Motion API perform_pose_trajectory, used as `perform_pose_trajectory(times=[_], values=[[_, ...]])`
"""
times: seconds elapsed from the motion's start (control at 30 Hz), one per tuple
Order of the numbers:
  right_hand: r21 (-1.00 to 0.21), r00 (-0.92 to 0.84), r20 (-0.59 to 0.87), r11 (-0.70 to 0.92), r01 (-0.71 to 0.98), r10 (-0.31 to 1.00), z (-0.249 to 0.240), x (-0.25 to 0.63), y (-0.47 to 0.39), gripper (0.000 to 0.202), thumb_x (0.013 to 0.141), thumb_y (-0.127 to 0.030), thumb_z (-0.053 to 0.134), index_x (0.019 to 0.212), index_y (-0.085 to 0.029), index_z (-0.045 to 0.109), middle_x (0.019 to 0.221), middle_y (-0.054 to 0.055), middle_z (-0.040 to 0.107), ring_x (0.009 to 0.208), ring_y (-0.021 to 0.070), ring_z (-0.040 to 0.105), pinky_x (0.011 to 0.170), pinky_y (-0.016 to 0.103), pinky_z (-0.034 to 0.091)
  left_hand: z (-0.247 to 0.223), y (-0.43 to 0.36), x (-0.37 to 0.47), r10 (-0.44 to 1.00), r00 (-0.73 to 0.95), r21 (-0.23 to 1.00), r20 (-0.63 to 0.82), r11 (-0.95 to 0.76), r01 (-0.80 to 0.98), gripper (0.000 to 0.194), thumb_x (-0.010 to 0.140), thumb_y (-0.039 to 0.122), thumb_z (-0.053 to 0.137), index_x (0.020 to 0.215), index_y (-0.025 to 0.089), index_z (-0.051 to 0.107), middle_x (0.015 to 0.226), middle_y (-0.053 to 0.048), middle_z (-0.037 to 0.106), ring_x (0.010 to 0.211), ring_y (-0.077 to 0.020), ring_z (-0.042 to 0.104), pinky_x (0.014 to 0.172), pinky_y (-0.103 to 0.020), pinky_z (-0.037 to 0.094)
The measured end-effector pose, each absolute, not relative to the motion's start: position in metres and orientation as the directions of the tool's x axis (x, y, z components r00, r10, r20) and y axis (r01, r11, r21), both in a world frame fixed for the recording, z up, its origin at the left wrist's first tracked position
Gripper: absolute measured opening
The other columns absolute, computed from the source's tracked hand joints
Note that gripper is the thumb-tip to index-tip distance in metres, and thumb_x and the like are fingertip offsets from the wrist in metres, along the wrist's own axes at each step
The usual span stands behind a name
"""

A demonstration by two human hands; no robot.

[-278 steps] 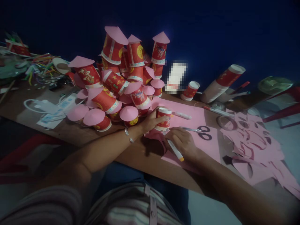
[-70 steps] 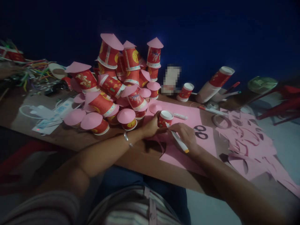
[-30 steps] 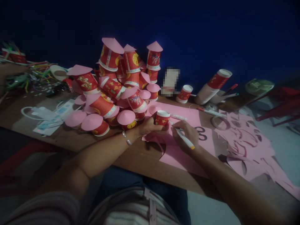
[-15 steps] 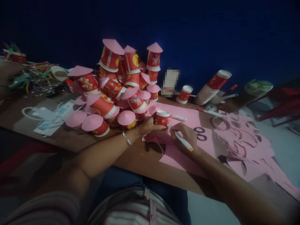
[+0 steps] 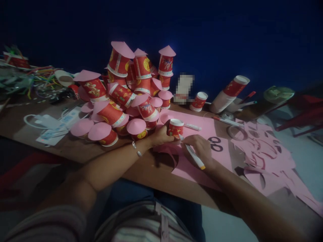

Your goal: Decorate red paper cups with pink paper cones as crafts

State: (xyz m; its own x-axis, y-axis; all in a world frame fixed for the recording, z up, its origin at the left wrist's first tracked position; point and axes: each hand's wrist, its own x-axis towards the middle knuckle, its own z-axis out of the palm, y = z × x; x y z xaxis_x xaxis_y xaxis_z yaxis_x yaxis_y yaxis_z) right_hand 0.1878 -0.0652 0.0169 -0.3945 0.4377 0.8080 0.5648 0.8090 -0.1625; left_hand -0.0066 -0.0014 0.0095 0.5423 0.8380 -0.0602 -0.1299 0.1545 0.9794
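My left hand point(image 5: 161, 135) is wrapped round a red paper cup point(image 5: 176, 127) with gold stars and a white rim, held above the pink paper sheet point(image 5: 191, 171). In my right hand point(image 5: 200, 147) is a white marker pen point(image 5: 193, 157) with an orange end; its tip is at the lower side of the cup. Just behind the cup lies a second white marker point(image 5: 193, 127). Black scissors handles point(image 5: 216, 144) show on the pink sheet, to the right of my right hand.
Several red cups with pink cone roofs point(image 5: 101, 132) are piled at left centre. A lone red cup point(image 5: 199, 101), a tall cup stack point(image 5: 230, 92) and a tape roll point(image 5: 237, 133) stand or lie farther right. Pink paper scraps point(image 5: 267, 158) cover the right side; a power strip point(image 5: 59, 126) lies left.
The marker in my right hand has shifted slightly left and down along the cup. The cup has moved a little to the right. A blurred shape at the far left edge is gone.
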Motion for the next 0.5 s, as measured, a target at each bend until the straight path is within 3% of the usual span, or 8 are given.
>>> perform_pose_trajectory(times=[0.17, 0.3, 0.5], values=[[-0.139, -0.455, 0.785, 0.835, 0.532, 0.421, 0.0133, 0.1869, -0.0652, 0.019, 0.093, -0.015, 0.063, 0.112, -0.02, 0.06, 0.091, 0.007, 0.073, 0.08, 0.02, 0.069, 0.07, 0.034, 0.055, 0.0075, 0.0002, -0.0041, 0.84, 0.54, 0.99, -0.058, 0.119, -0.08, 0.089, 0.051, 0.03, 0.096, 0.127, 0.018, 0.051, 0.12, -0.012, 0.068, 0.103, -0.0243, 0.066, 0.085, -0.034, 0.055], [-0.127, -0.441, 0.794, 0.823, 0.554, 0.42, 0.0137, 0.1859, -0.0644, 0.025, 0.093, -0.012, 0.064, 0.117, -0.019, 0.06, 0.091, 0.007, 0.073, 0.08, 0.0201, 0.068, 0.07, 0.033, 0.055, 0.0088, -0.0019, -0.0032, 0.825, 0.561, 0.986, -0.063, 0.14, -0.095, 0.096, 0.05, 0.037, 0.098, 0.13, 0.018, 0.048, 0.125, -0.014, 0.065, 0.112, -0.0278, 0.064, 0.086, -0.035, 0.055], [-0.127, -0.433, 0.791, 0.809, 0.574, 0.432, 0.0206, 0.1826, -0.0639, 0.025, 0.094, -0.013, 0.062, 0.118, -0.02, 0.061, 0.089, 0.006, 0.074, 0.079, 0.0206, 0.069, 0.068, 0.033, 0.054, 0.0112, -0.0028, -0.0028, 0.811, 0.583, 0.989, -0.047, 0.119, -0.086, 0.101, 0.048, 0.038, 0.099, 0.132, 0.019, 0.047, 0.121, -0.014, 0.066, 0.108, -0.0277, 0.065, 0.087, -0.039, 0.055]])
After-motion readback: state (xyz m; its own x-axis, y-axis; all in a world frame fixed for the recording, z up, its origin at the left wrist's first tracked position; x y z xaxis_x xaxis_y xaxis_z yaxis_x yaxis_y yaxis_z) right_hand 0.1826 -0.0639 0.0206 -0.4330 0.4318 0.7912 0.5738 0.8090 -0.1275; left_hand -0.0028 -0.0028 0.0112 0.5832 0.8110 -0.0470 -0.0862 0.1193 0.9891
